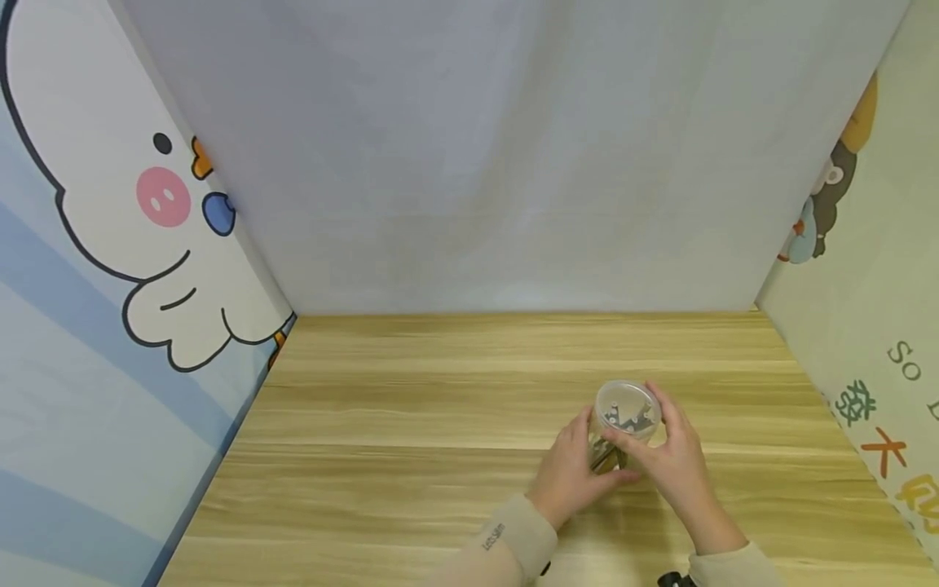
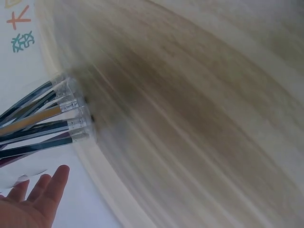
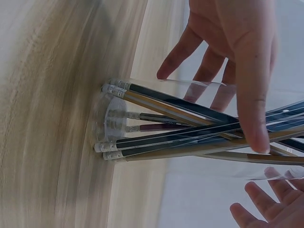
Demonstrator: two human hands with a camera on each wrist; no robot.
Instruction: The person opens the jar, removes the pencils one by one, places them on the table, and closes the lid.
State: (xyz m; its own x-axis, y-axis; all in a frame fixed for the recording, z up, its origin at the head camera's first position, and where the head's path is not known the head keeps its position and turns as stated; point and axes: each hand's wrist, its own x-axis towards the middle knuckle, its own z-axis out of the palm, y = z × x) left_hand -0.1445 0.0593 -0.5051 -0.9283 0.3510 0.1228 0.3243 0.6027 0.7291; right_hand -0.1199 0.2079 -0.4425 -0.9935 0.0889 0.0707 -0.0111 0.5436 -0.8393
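Note:
A clear plastic tub of pencils (image 1: 627, 405) stands upright between both hands on the right part of the table. Through its wall, the right wrist view shows dark and tan pencils (image 3: 180, 142) crossing each other, their eraser ends at the base. My left hand (image 1: 572, 477) grips the lower part, thumb across the front and fingers (image 3: 209, 71) round the far side. Higher up, my right hand (image 1: 678, 465) holds the round top between thumb and fingers. The left wrist view catches the tub's base (image 2: 83, 111) close to the table and some left-hand fingers (image 2: 52, 192).
The wood-grain table (image 1: 411, 456) extends left and behind the tub. A plain pale wall sheet (image 1: 469, 163) closes the back. Printed panels with cartoon figures stand at the left (image 1: 95, 204) and right (image 1: 873, 326) edges.

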